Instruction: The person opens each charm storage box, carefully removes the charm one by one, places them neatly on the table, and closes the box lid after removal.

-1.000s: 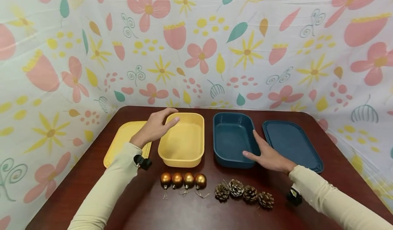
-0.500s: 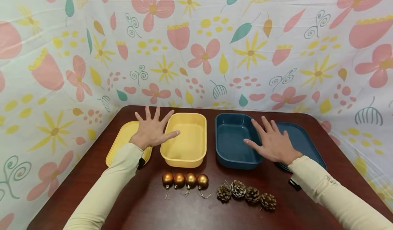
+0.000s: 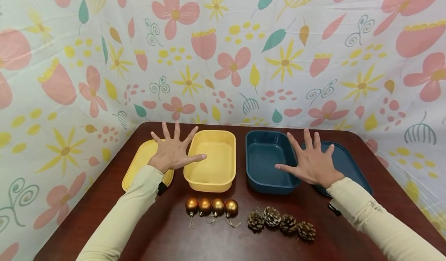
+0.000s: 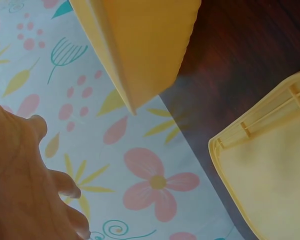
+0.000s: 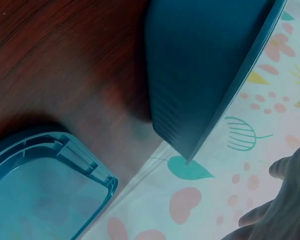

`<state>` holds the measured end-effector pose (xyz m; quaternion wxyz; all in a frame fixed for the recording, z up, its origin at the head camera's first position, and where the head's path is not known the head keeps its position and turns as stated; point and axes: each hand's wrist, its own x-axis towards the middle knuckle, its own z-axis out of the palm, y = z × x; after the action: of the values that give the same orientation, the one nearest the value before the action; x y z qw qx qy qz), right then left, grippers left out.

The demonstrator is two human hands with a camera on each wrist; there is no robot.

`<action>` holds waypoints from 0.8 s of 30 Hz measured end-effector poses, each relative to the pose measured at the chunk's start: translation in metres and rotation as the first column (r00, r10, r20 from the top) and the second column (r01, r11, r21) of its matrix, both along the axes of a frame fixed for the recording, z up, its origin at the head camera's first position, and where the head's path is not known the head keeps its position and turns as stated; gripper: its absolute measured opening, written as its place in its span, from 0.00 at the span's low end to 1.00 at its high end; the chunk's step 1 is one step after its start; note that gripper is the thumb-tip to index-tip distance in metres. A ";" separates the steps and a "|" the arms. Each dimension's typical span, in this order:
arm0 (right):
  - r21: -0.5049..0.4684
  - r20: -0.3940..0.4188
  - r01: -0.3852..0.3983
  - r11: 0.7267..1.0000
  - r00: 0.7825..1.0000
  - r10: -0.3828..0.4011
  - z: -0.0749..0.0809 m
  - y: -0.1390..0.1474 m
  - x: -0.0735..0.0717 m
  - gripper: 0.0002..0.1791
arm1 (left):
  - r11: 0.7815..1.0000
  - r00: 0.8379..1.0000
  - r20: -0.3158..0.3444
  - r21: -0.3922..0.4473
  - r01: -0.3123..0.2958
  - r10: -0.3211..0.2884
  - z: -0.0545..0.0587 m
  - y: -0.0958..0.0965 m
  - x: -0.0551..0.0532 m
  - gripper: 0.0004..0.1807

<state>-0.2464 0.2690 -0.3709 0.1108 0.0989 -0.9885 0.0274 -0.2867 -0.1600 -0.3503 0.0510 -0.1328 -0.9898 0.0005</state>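
Note:
My left hand (image 3: 173, 149) is spread wide, palm down, over the gap between the yellow lid (image 3: 139, 162) and the yellow container (image 3: 212, 164); its thumb overlaps the container in the head view. My right hand (image 3: 313, 161), fingers also fanned out, hovers between the blue container (image 3: 266, 162) and the blue lid (image 3: 345, 164), covering part of that lid. Neither hand holds anything. Both containers are bare inside. In the left wrist view the yellow container's side (image 4: 145, 45) shows beyond the hand; the right wrist view shows the blue container's wall (image 5: 195, 65).
Several golden ball ornaments (image 3: 218, 207) with string loops lie in a row before the yellow container. Several pine cones (image 3: 271, 216) sit in front of the blue one. A flowered cloth (image 3: 230, 52) hangs behind the dark wooden table (image 3: 195, 245).
Both hands have lifted off the containers' outer sides and fanned their fingers, palms turned down. The containers, lids, ornaments and pine cones stay in place; the head view has shifted slightly.

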 end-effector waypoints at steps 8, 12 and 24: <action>-0.002 -0.006 -0.017 1.000 1.000 0.017 0.000 -0.006 -0.001 0.64 | 1.000 1.000 -0.006 -0.005 0.002 -0.002 0.000 -0.002 0.001 0.56; 0.000 -0.009 -0.021 1.000 1.000 0.021 -0.001 -0.007 -0.002 0.64 | 1.000 1.000 -0.011 -0.006 0.001 -0.001 -0.001 -0.004 0.001 0.56; 0.006 -0.021 -0.034 0.999 0.999 0.034 -0.005 -0.011 -0.001 0.64 | 1.000 1.000 0.013 0.017 -0.027 0.026 -0.005 -0.017 0.005 0.57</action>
<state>-0.2478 0.2579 -0.3763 0.1203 0.1161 -0.9856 0.0254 -0.2820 -0.1768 -0.3557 0.0459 -0.1193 -0.9918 -0.0081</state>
